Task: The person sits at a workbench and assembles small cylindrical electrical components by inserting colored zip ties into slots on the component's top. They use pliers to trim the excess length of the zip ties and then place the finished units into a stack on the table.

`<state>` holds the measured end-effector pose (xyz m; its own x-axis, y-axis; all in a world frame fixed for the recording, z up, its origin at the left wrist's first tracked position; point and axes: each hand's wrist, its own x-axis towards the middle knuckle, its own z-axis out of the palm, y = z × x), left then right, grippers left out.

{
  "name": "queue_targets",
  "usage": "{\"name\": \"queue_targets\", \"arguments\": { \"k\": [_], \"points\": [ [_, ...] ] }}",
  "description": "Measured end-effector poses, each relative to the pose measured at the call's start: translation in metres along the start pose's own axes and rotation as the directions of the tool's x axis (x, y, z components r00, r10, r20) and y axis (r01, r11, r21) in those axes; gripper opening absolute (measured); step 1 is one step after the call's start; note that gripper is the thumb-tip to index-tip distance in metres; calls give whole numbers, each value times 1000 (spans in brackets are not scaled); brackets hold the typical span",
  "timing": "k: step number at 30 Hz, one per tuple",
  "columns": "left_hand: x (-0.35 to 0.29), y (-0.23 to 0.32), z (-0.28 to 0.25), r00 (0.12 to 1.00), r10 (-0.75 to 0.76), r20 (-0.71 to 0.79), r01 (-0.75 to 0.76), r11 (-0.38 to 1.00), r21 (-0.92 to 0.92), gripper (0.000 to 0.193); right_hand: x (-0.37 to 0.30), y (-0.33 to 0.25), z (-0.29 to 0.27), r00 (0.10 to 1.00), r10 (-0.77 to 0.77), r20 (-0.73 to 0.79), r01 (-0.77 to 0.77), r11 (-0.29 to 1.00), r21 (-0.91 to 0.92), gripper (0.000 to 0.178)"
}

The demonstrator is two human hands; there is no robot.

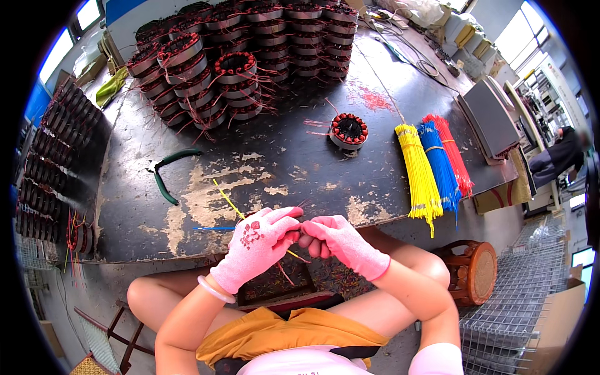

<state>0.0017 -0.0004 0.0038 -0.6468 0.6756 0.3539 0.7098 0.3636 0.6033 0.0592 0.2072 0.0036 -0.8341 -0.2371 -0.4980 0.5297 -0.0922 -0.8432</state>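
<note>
Curls pink knit-gloved left hand (257,242) and right hand (344,245) inward at six o'clock on scuffed bench (284,150); partly hides slim yellow wire (227,198) toward eleven, blue wire (212,229) toward nine; cannot tell either's closure or contents.

Two pink gloves (253,242) (342,242), three wire bundles (439,164)

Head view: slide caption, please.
Pink-gloved left hand and right hand, close together at a worn bench, yellow wire and blue wire jutting out beside the left.

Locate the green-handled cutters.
In the head view, the cutters lie at left on the table, in front of the stacked rings and beyond the left hand.
</note>
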Motion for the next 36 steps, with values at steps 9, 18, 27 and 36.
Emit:
{"name": "queue_targets", "arguments": {
  "k": [9,18,27,36],
  "points": [
    [0,5,-7,999,2,46,-3,1000,30,16,-14,-25,10,985,-120,-128,32,839,-544,37],
    [0,16,-33,995,-1,-100,16,989,149,26,14,1,4,977,-206,-47,161,872,-462,42],
    [-2,2,-1,988,-68,-140,89,985,149,26,-46,-15,-59,818,-521,-244,325,768,-552,26],
    [1,12,2,990,-122,-71,132,980,149,27,-159,3,-272,-47,-517,-855,-260,833,-489,37]
  ]
}}
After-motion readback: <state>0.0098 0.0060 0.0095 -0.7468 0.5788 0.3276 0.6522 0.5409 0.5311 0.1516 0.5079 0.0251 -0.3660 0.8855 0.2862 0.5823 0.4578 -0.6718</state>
